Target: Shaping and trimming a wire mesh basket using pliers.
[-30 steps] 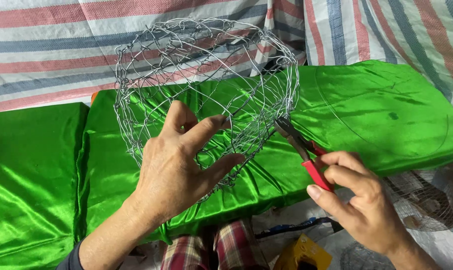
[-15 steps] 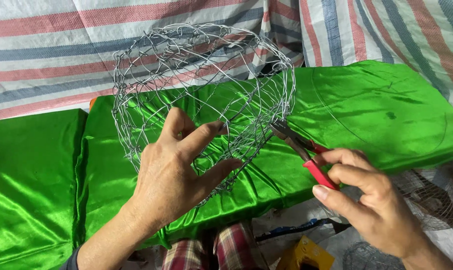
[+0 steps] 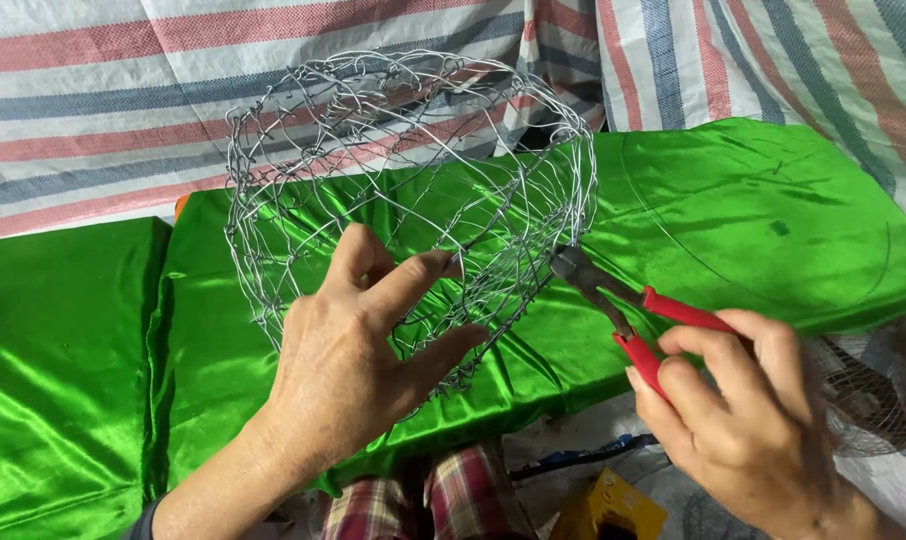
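Note:
A round basket-shaped cage of twisted silver wire mesh [image 3: 403, 180] is held up in front of me, over green satin cloth. My left hand [image 3: 358, 350] grips its near lower side, fingers hooked through the mesh. My right hand [image 3: 738, 420] holds red-handled pliers [image 3: 623, 300], whose dark jaws touch the cage's right rim at about mid-height.
Shiny green satin cushions [image 3: 773, 210] lie across the middle, a second one at far left [image 3: 53, 380]. Behind is a red, blue and white striped tarp [image 3: 123, 90]. A small wire fan guard [image 3: 863, 400] sits at right. My plaid-clad knees [image 3: 433, 500] and a yellow object [image 3: 603, 510] are below.
The pliers' jaws have moved a little up and left along the cage's right rim. My left hand keeps its grip, and the cage has shifted slightly.

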